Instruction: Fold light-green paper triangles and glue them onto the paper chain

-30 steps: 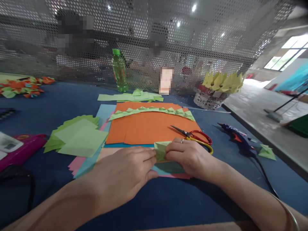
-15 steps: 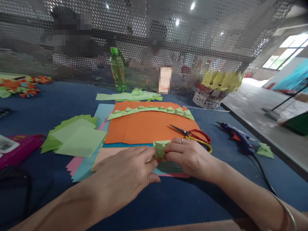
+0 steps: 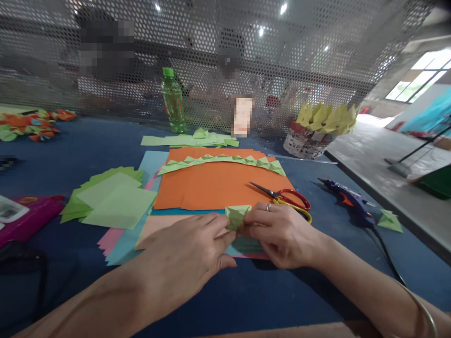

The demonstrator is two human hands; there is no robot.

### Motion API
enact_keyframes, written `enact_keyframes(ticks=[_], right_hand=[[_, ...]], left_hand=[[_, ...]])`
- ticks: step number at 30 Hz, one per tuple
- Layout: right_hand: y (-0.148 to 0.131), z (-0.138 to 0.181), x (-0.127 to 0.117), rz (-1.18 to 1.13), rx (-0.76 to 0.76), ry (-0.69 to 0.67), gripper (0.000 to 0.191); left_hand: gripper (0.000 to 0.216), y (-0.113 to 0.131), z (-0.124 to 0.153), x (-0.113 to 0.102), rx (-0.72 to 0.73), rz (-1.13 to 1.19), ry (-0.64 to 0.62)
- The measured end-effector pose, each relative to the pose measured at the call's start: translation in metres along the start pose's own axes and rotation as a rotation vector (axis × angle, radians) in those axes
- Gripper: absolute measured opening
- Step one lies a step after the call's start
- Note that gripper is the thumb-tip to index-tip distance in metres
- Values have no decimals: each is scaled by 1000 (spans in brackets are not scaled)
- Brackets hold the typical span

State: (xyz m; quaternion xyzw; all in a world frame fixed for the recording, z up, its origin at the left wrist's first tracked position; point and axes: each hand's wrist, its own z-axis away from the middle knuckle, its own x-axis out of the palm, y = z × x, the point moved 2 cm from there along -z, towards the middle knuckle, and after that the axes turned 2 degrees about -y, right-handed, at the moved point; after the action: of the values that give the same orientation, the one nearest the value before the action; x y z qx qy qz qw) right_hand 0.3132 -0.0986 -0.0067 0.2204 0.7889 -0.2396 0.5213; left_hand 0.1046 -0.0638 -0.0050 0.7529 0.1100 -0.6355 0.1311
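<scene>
A small folded piece of light green paper (image 3: 237, 217) lies between my two hands, over the near edge of the stacked coloured sheets. My left hand (image 3: 195, 244) has its fingertips closed on the paper's left side, the thumb sticking out below. On the right side, my right hand (image 3: 280, 230), with a ring on one finger, pinches the same paper. Scissors (image 3: 287, 197) with red and yellow handles rest just beyond my right hand, their blades on orange sheets (image 3: 211, 188). A green paper strip with folded points (image 3: 220, 159) curves across the orange sheets.
Green paper squares (image 3: 116, 202) and a magenta object (image 3: 35, 213) are at left. A glue gun (image 3: 347, 197) and a folded green piece (image 3: 390, 220) lie right. Behind stand a bottle (image 3: 172, 103) and a pot with yellow paper points (image 3: 306, 141); a perforated metal screen (image 3: 197, 42) backs the table.
My right hand's fingers have shifted slightly and curl more at the paper's lower right edge. My left hand stays nearly in place, and the other things lie as before.
</scene>
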Motion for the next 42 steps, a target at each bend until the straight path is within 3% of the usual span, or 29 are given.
enact_keyframes(ticks=[3,16,25,31,38,42], right_hand=[[-3,-1,1,30,-2,1,26],[-3,1,0,48,40,29,17],[-3,-1,-5,41,51,39,18],[9,2,-7,55,75,154,33],[12,0,-3,61,181,-25,55],[14,0,-2,51,183,-12,41]], left_hand=[[29,1,0,1,-15,-1,-103],[34,6,1,-4,-57,-82,-202],[34,5,4,-1,-20,-84,-107],[33,3,6,-1,-13,-56,-52],[28,2,5,-6,-38,21,-77],[28,1,6,-4,-36,38,-49]])
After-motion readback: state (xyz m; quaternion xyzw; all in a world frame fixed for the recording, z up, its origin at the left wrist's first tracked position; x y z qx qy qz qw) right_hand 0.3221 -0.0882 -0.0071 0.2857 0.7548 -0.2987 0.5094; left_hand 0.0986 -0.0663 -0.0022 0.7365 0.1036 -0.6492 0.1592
